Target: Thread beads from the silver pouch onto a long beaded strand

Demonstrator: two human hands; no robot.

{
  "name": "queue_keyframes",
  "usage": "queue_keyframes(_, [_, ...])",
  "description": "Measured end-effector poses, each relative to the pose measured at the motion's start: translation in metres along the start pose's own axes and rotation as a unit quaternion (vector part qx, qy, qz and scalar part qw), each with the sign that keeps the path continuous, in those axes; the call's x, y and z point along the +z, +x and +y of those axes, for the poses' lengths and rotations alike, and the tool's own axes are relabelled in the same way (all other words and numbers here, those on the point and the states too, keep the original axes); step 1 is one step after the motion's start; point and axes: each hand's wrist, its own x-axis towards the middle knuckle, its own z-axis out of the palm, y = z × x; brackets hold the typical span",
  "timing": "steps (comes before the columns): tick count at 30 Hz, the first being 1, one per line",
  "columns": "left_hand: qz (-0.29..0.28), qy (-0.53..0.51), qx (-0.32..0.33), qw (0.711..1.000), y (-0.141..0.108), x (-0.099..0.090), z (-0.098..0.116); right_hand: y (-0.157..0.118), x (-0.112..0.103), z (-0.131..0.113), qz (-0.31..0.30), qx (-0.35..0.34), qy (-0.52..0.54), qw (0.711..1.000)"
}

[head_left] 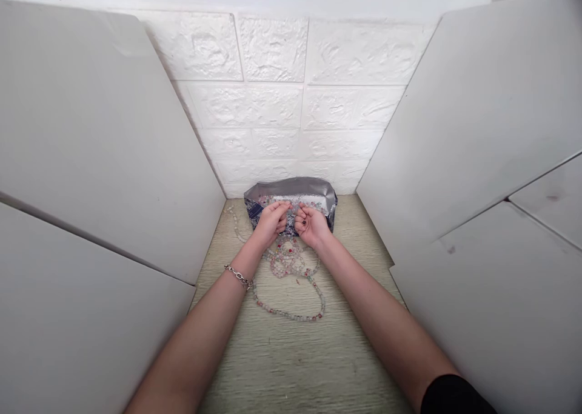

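Both hands are close together at the front of an opened bag (297, 186) with a silvery inside and dark blue patterned outside, holding many small beads. My left hand (273, 221) is closed in a pinch, a chain bracelet (238, 276) on its wrist. Facing it, my right hand (310, 225) pinches too, its fingers curled. Whatever lies between the fingertips is too small to make out. Below the hands, a long strand of pale and coloured beads (291, 315) lies in a loop and a tangled heap.
The wood-grained surface (291, 365) runs up to a white brick-patterned wall (273, 105). White panels stand close on the left (100, 129) and right (473, 129), narrowing the space. More beads (235, 220) trail left of the bag.
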Motion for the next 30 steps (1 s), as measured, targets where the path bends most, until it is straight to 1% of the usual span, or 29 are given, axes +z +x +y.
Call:
queue_keyframes(4, [0.0, 0.0, 0.003, 1.0, 0.0005, -0.0004, -0.0004, 0.0008, -0.0015, 0.0038, -0.021, -0.03, -0.008, 0.999])
queue_keyframes(7, [-0.003, 0.003, -0.003, 1.0, -0.0003, -0.0005, 0.0001, 0.0001, -0.0018, 0.005, -0.025, -0.044, -0.011, 0.999])
queue_keyframes(15, [-0.012, 0.062, -0.005, 0.998, -0.0027, 0.0019, 0.0003, -0.0028, -0.0023, 0.0039, -0.055, -0.017, 0.003, 0.998])
queue_keyframes(23, [-0.011, 0.12, -0.015, 0.993, -0.0029, 0.0055, 0.0005, -0.0031, -0.0024, 0.0036, -0.056, -0.016, 0.005, 0.998])
queue_keyframes(30, [-0.012, 0.142, -0.023, 0.989, -0.0037, 0.0084, 0.0017, -0.0033, -0.0014, 0.0037, -0.033, -0.014, -0.002, 0.999])
